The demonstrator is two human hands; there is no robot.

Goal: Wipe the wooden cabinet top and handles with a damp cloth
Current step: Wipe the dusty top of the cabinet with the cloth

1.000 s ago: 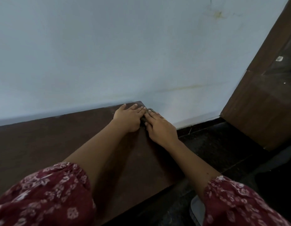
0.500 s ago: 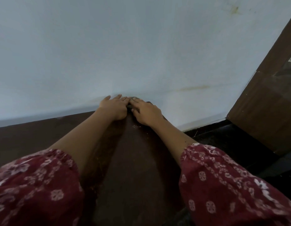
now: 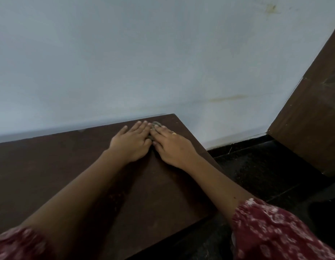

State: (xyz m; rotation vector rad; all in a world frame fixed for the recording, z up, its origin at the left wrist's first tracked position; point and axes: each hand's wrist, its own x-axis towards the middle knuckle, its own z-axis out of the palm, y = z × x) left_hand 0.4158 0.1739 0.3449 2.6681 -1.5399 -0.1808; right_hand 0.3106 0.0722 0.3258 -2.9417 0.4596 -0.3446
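Head view: we press left hand (image 3: 131, 145) and right hand (image 3: 172, 147) flat, fingers extended, grip clamped on nothing, atop grey cloth (image 3: 155, 125) near cabinet top (image 3: 50, 166) far-right corner, beside the wall (image 3: 125, 62).

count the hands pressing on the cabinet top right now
2. The left hand lies flat on the cabinet top near its far right corner; the right hand is beside it, fingertips meeting over a mostly hidden cloth.
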